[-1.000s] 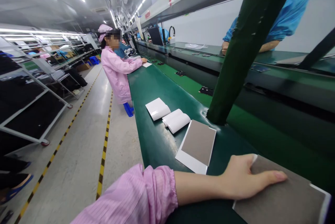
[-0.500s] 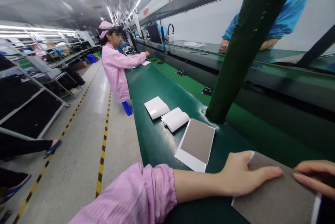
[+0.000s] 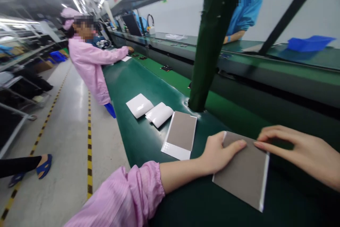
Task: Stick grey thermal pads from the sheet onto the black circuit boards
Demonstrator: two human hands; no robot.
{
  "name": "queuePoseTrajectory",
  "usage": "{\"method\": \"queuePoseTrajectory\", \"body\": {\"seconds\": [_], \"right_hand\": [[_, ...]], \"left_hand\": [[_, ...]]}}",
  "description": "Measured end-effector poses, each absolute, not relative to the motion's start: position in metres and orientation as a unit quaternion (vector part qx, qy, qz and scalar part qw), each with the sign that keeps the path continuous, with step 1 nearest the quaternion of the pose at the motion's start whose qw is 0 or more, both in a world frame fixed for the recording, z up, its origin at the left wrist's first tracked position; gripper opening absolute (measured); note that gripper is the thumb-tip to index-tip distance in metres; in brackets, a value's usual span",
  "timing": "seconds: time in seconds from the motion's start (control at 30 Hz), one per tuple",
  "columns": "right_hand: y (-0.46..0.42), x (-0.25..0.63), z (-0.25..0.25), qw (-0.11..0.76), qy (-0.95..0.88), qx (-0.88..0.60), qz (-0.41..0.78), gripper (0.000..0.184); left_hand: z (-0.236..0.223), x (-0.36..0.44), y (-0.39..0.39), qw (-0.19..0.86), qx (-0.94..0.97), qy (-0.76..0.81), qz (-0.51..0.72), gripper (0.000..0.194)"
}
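While clamped between left fingers point(image 3: 238, 145), gray sheet point(image 3: 240, 174) also at far edge between pinched right fingers point(image 3: 269, 148).

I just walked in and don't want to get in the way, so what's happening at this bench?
A person's left hand holds a gray sheet, thumb on top. The right hand has its fingertips at the far edge near the right corner; whether they grip it isn't clear. Beyond, a second gray sheet lies on the green bench, beside two curled white sheets. A co-worker in pink is farther along.
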State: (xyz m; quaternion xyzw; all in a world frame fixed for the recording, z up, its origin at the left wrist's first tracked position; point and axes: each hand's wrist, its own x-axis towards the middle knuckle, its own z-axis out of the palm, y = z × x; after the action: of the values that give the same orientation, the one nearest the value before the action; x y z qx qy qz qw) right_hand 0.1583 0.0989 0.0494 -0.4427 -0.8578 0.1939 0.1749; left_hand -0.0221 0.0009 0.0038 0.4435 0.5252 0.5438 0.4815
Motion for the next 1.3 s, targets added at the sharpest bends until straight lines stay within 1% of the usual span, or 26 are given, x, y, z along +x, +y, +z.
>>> {"method": "queuePoseTrajectory", "body": {"seconds": [0.13,0.27,0.4,0.53,0.67,0.73,0.83,0.97,1.07,1.13,1.2,1.3], "right_hand": [[0.087,0.151,0.069,0.154,-0.84,-0.439,0.279,0.062],[0.083,0.155,0.072,0.137,-0.837,-0.432,0.306,0.053],[0.083,0.156,0.074,0.129,-0.842,-0.428,0.303,0.057],[0.087,0.159,0.073,0.139,-0.832,-0.437,0.311,0.056],[0.098,0.165,0.062,0.19,-0.801,-0.479,0.303,0.056],[0.109,0.16,0.052,0.219,-0.788,-0.495,0.293,0.056],[0.138,0.138,0.033,0.247,-0.787,-0.481,0.297,0.052],[0.196,0.089,0.015,0.255,-0.801,-0.455,0.295,0.039],[0.238,0.054,0.01,0.245,-0.801,-0.473,0.275,0.027],[0.259,0.039,0.008,0.236,-0.797,-0.489,0.264,0.023],[0.271,0.032,0.007,0.217,-0.802,-0.492,0.259,0.022],[0.278,0.036,0.006,0.174,-0.827,-0.472,0.252,0.025]], "left_hand": [[0.004,-0.022,0.001,0.489,0.443,0.517,0.546,0.028],[0.002,-0.021,0.001,0.504,0.438,0.503,0.549,0.029],[0.003,-0.021,0.001,0.514,0.439,0.493,0.548,0.029],[0.006,-0.02,0.001,0.524,0.416,0.494,0.555,0.028],[0.008,-0.024,-0.004,0.548,0.385,0.487,0.561,0.03],[0.008,-0.028,-0.009,0.558,0.393,0.482,0.549,0.029],[0.008,-0.033,-0.019,0.591,0.4,0.471,0.518,0.03],[0.008,-0.035,-0.026,0.615,0.396,0.467,0.496,0.031],[0.007,-0.034,-0.025,0.623,0.382,0.486,0.48,0.032],[0.005,-0.033,-0.024,0.617,0.38,0.511,0.463,0.034],[0.002,-0.033,-0.022,0.614,0.379,0.527,0.449,0.036],[0.0,-0.033,-0.021,0.624,0.381,0.524,0.437,0.039]]}}
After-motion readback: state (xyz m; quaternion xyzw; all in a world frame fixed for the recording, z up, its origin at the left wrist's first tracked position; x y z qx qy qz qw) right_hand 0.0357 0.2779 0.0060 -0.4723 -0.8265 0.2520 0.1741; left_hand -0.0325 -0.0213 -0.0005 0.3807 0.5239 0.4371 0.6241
